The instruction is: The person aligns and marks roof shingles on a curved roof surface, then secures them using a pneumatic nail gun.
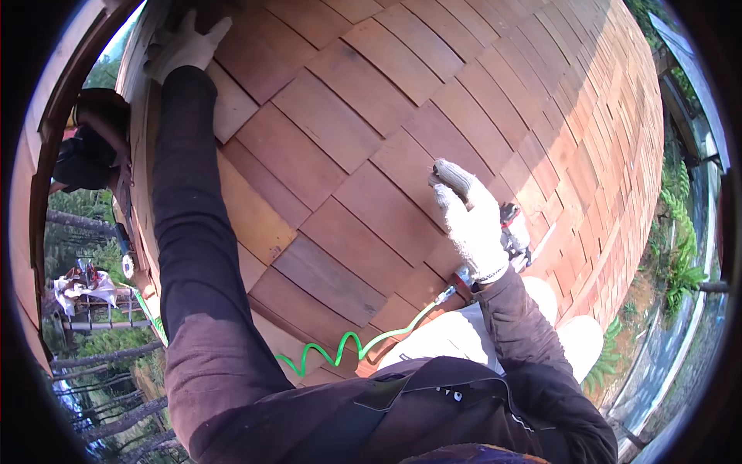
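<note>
You are leaning over a roof of brown shingles (pixel 379 209), which are lying in rows all around the middle. Your left hand (pixel 185 52) is resting at 11 o'clock, up by the roof's edge. Its grip is spreading wide, with the thumb sticking out; the other fingertips are sitting in dark shade. Your right hand (pixel 475 224) is hanging at 3 o'clock, near the middle. Its grip is curling narrow, but I can't tell if the fingers are pinching anything. A small tool (pixel 518 236) is showing just past that hand, also at 3 o'clock, though the hand and wrist are partly hiding it. A curly green hose (pixel 338 357) is running from 6 o'clock up toward your right wrist. A yellow shingle (pixel 251 205) is lying at 9 o'clock, and a gray shingle (pixel 328 282) is sitting between 7 and 8. Another person (pixel 89 147) is bending between 9 and 10.
</note>
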Available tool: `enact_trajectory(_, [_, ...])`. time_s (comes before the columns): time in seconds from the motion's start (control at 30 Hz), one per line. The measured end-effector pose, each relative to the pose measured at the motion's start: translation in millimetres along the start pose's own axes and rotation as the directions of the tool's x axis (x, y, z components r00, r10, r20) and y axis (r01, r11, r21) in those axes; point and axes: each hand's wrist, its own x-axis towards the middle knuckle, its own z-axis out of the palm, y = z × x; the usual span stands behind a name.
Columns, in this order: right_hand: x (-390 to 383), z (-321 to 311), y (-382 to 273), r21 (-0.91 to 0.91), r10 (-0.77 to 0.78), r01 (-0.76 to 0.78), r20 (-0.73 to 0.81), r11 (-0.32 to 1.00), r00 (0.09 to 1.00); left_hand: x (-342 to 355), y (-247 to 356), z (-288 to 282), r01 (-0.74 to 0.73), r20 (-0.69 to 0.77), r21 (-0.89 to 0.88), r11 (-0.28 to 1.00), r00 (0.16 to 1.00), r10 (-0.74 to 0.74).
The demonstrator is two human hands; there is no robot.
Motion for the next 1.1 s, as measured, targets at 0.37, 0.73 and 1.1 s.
enact_trajectory(0.37, [-99, -115, 13, 0.414, 0.507, -0.326, -0.474, 0.850, 0.720, 34, -7, 24, -0.097, 0.023, 0.017, 0.995, 0.995, 0.097])
enact_trajectory(0.73, [-126, -34, 41, -0.411, 0.399, -0.642, -0.534, 0.647, 0.745, 46, -18, 50, -0.063, 0.024, 0.059, 0.996, 0.998, 0.062])
enact_trajectory(1.1, [-113, -29, 68, -0.245, 0.519, -0.679, -0.484, 0.693, 0.704, 34, -41, 56, -0.063, 0.007, 0.031, 0.998, 0.998, 0.063])
